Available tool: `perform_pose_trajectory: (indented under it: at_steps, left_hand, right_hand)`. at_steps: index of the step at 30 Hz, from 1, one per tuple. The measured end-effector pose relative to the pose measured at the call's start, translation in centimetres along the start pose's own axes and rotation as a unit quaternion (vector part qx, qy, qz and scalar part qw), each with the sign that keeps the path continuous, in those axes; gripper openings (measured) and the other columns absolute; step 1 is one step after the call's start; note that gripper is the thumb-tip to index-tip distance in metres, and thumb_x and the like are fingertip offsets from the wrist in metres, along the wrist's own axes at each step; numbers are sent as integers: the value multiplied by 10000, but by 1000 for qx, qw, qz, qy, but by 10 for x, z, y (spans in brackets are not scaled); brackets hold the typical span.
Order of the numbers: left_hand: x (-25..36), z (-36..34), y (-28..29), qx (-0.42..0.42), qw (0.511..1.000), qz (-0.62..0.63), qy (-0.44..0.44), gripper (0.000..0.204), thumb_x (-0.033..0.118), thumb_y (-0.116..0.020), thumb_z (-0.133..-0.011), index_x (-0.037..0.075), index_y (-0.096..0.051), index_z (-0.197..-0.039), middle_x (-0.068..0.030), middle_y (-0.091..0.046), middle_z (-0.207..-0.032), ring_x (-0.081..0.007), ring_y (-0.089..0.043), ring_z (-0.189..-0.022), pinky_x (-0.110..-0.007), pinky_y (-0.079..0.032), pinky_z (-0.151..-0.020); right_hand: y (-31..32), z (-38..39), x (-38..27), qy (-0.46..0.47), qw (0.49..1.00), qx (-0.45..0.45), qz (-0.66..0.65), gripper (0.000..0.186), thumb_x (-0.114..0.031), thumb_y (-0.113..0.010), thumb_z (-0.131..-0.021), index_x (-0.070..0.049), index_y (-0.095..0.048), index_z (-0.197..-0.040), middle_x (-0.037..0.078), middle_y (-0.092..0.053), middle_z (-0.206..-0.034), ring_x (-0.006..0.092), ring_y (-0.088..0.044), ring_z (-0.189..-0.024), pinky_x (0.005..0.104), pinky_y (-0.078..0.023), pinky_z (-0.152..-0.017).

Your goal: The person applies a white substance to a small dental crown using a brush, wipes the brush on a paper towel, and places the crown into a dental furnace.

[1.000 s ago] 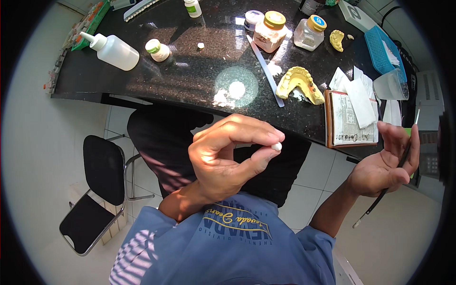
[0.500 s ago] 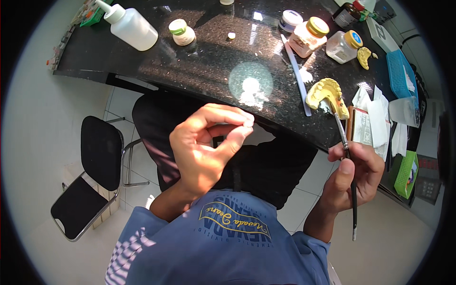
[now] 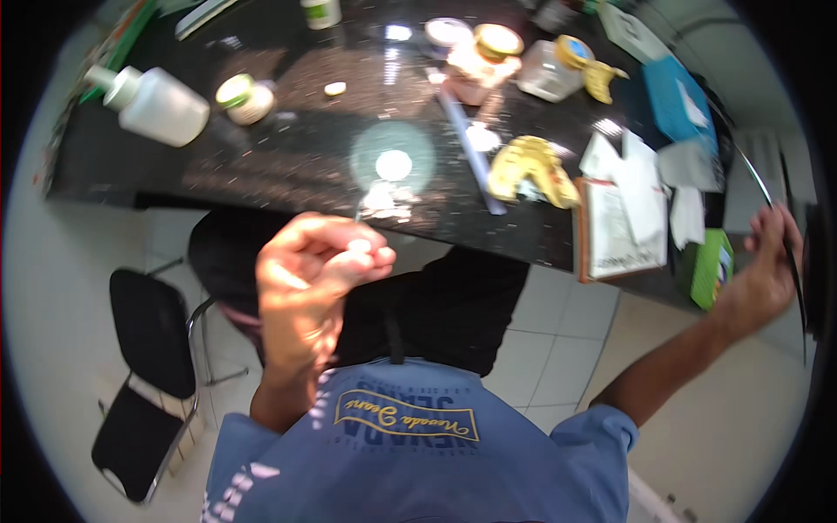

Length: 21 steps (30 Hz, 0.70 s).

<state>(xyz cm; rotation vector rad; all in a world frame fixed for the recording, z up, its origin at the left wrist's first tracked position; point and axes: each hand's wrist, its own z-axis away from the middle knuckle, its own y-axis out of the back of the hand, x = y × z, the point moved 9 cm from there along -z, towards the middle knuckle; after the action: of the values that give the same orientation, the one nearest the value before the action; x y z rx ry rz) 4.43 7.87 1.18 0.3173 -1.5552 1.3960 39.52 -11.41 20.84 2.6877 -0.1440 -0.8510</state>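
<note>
My left hand point(image 3: 302, 283) is pinched around a small white piece point(image 3: 358, 247) below the counter's front edge, near a round glass slab point(image 3: 366, 152) with white material on it. At the far right my right hand point(image 3: 758, 270) grips a thin brush point(image 3: 755, 178), dark-handled with a metal upper section, held upright at a slant. On the black counter point(image 3: 261, 170) lie a yellow dental cast point(image 3: 532, 166) and a pale flat spatula point(image 3: 471, 157). The picture is somewhat blurred.
A squeeze bottle point(image 3: 161, 109), several jars point(image 3: 545, 74), a smaller yellow cast point(image 3: 600, 83), a blue basket point(image 3: 676, 96), papers on a notebook point(image 3: 619, 235), a clear cup point(image 3: 689, 166) and a green basket point(image 3: 711, 270) occupy the counter and right side. A black chair point(image 3: 153, 331) stands at left.
My left hand has moved leftward with the white piece. My right hand swung inward toward the cast half a second ago, and is now farther out to the right and higher with the brush.
</note>
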Motion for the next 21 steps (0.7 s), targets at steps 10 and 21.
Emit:
perform_pose_trajectory:
  at_steps: [10, 21]
  left_hand:
    - [-11, 3, -26, -36, 997, -41, -49, 138, -45, -684, -828, -22, -576, -912, -142, -628, -905, -201, -668, -829, -312, -587, -772]
    - [4, 5, -38, -2, 949, -256, -183, 143, -148, -662, -787, -50, -638, -888, -149, -663, -935, -195, -669, -887, -279, -568, -796]
  right_hand:
    - [-15, -44, 60, -69, 946, -142, 285, 362, -423, -734, -825, -71, -726, -907, -21, -639, -719, 92, -571, -674, 275, -448, -664]
    - [-15, 8, 37, -14, 992, -105, 70, 148, -122, -701, -893, 8, -697, -964, 27, -686, -840, 68, -609, -743, 203, -486, -686]
